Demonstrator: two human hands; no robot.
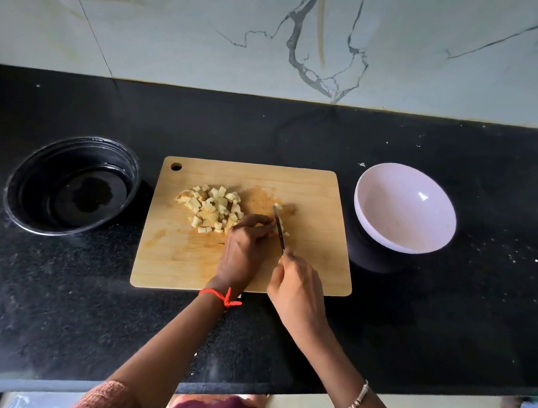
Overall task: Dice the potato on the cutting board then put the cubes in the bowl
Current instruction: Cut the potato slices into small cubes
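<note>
Centre frame, the left hand [243, 245] pins the last potato piece [259, 225] and the right hand [297, 290] clenches the knife [279, 228], the damp cubes [213, 208] looking light and slippery, best scooped together.

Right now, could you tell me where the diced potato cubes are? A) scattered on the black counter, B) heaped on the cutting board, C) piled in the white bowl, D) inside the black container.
B: the potato cubes lie heaped on the wooden cutting board, beside the left hand, while the white bowl at the right shows nothing inside.
</note>
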